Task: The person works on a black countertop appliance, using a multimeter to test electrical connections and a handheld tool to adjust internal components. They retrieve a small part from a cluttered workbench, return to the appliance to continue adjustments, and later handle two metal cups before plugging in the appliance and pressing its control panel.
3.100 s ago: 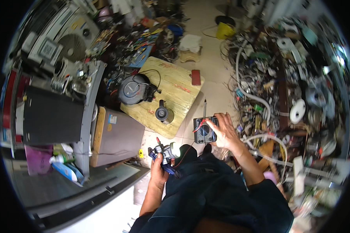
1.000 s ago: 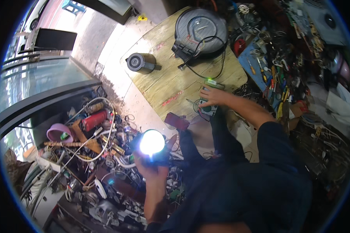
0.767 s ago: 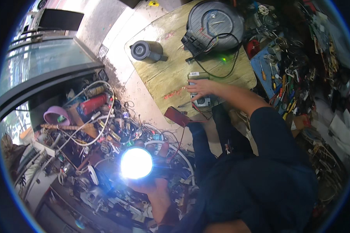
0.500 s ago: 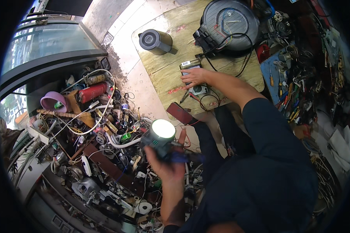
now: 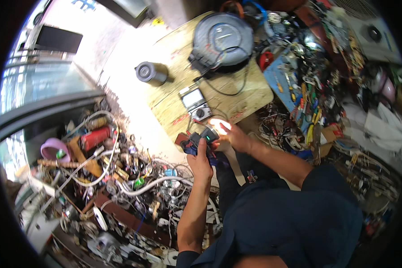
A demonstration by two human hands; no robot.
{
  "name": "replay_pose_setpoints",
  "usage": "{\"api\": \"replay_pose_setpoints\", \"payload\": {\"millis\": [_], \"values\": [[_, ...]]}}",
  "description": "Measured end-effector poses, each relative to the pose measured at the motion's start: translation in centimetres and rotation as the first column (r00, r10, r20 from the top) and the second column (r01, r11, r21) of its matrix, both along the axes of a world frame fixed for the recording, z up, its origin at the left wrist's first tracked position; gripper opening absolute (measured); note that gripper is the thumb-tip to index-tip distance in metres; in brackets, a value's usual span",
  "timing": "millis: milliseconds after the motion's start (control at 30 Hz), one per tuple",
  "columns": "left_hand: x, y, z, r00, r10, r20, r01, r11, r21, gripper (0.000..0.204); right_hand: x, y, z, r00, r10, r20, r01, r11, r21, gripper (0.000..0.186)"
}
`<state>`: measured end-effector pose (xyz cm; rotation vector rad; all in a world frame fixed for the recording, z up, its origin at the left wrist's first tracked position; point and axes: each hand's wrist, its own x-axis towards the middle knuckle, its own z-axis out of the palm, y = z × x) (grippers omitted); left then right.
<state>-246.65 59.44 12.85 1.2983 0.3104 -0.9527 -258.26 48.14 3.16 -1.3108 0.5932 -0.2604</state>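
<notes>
Just past the table's near edge, my left hand (image 5: 200,164) is closed around a dark lamp, apparently a headlamp (image 5: 207,135), its thumb on top. A small green light glows on the lamp's body, and a blue strap hangs below it. My right hand (image 5: 237,139) has its fingers curled at the lamp's bright front, lit by the beam; their exact grip is partly lost in glare. On the wooden table (image 5: 165,100) beyond lies an analog multimeter (image 5: 195,103) with leads. A dark red phone-like slab (image 5: 182,139) shows partly behind the lamp.
A dark canister (image 5: 152,73) and a round grey appliance part (image 5: 223,38) with a cable stand on the table. Tangled scrap, a white hose (image 5: 158,182) and a red cylinder (image 5: 96,137) crowd the left. Screwdrivers and pliers (image 5: 315,114) lie at the right.
My right hand has left the multimeter and come to the lamp. My left hand has brought the lamp up and right, its lit face turning from up to the right. The head view has shifted.
</notes>
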Motion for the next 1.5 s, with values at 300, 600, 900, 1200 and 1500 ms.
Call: {"api": "replay_pose_setpoints", "payload": {"millis": [300,600,900,1200,1500], "values": [[-6.4,-4.5,1.5,0.766,-0.607,0.211,0.618,0.786,0.018,0.016,-9.1,2.6,7.3,0.877,-0.474,-0.08,0.429,0.696,0.576,0.072],[-10.7,-9.5,-0.5,0.557,-0.808,0.191,0.811,0.579,0.085,0.033,-15.4,-0.7,5.7,0.762,-0.621,-0.18,0.554,0.483,0.678,0.055],[-11.0,-11.3,-6.6,0.586,-0.727,0.356,0.738,0.661,0.136,0.059,-25.6,-10.5,3.6,0.141,-0.954,-0.264,0.669,-0.104,0.735,0.051],[-9.2,-20.6,-0.1,0.73,-0.369,0.576,0.477,0.878,-0.042,0.062,-46.4,-27.6,-5.9,-0.115,-0.97,-0.212,0.927,-0.182,0.329,0.05],[-4.9,-17.6,-10.6,0.734,-0.524,0.433,0.49,0.849,0.198,0.065,-61.1,-37.9,-23.2,-0.09,-0.836,-0.541,0.994,-0.106,-0.002,0.039]]}}
